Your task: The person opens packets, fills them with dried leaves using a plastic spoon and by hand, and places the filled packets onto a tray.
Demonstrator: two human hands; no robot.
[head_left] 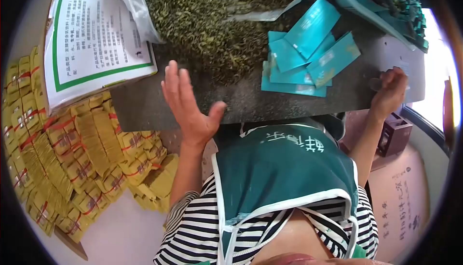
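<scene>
My left hand (189, 107) is raised over the near edge of the table, fingers stretched out and thumb apart, holding nothing. Just beyond it lies a big heap of dried green leaves (217, 38), spilling from a clear plastic bag (136, 4). At the table's right end, my right hand (391, 90) is closed, its fingers curled around something clear and small that I cannot make out. Between the hands, several flat turquoise packets (294, 78) lie in an overlapping pile beside the leaves.
A turquoise basin (359, 9) full of turquoise packets stands at the back right. A printed white box (91, 38) sits at the left. Bundled yellow packets (72, 144) are stacked below it. A dark red wooden stool (395, 135) and a carton (398, 202) are at the right.
</scene>
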